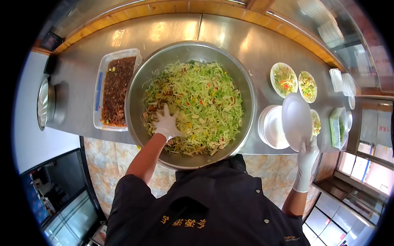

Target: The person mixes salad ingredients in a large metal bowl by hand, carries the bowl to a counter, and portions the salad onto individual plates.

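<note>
A white-gloved left hand [165, 125] touched a loose tangle of shredded salad [205, 102], fingers spread, while the gloved right hand [307, 152] pinched the lower rim of a smooth white plate [295, 119], tilted just beside a stack of round plates [274, 129]. I saw marbled tiles [108, 158] below the shiny metal surface [223, 30], which ran back to a wooden ledge [164, 9]. The round steel basin [197, 51] held the salad; to its left, a rectangular plastic tub [119, 55] contained coarse, dark-red sauce [118, 90]. Past the stack stood white dishes [272, 78] of similar salad.
</note>
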Available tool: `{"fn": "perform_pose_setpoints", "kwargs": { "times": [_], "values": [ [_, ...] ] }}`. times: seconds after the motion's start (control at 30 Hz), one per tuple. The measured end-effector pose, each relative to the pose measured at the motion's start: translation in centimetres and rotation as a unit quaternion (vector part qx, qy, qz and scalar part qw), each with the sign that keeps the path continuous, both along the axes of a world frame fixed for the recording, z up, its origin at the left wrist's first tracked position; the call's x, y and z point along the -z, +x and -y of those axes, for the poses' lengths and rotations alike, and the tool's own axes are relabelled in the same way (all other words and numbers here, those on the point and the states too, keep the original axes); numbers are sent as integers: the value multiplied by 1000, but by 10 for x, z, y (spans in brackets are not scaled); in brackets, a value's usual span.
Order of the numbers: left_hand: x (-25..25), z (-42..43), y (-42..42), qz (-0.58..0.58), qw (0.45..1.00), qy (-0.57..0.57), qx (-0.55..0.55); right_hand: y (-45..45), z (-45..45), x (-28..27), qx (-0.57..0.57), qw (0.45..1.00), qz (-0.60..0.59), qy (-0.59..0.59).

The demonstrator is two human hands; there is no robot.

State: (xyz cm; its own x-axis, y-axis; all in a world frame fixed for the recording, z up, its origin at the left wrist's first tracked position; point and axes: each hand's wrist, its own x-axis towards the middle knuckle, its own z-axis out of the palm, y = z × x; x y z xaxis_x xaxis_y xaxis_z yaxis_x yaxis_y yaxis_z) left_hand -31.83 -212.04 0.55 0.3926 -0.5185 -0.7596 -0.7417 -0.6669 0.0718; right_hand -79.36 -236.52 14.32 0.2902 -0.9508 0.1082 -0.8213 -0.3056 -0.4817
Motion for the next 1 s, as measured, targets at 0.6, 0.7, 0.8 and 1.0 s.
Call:
{"fn": "perform_pose_setpoints", "kwargs": {
  "times": [0.6, 0.7, 0.8, 1.0],
  "values": [
    [85, -44, -45, -573, 674, -223, -409, 83, -78, 95, 100, 732, 538, 405],
    [78, -33, -15, -614, 641, -260, -381, 95, -78, 103, 85, 709, 542, 443],
    [-6, -7, -6, -579, 671, -302, -350, 112, -78, 124, 42, 716, 533, 448],
    [-86, 61, -46, -367, 832, -405, -94, 165, -103, 145, 0, 649, 533, 543]
  ]
}}
